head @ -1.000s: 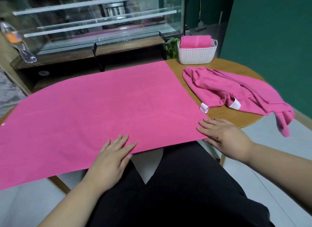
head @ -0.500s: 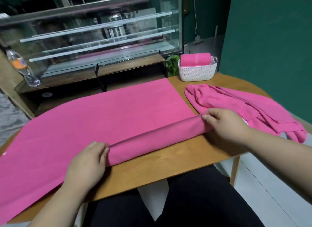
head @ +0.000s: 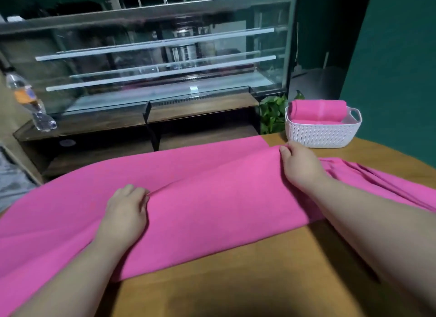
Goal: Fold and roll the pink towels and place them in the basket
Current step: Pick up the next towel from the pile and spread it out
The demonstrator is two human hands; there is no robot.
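Fingers (head: 288, 149) pinch towel (head: 212, 203) along folded edge.

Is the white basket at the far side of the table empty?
No: a rolled pink towel lies inside the white basket, showing above its rim.

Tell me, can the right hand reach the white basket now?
Probably yes: the right hand is just in front of the white basket, nothing between them, but it grips the pink towel.
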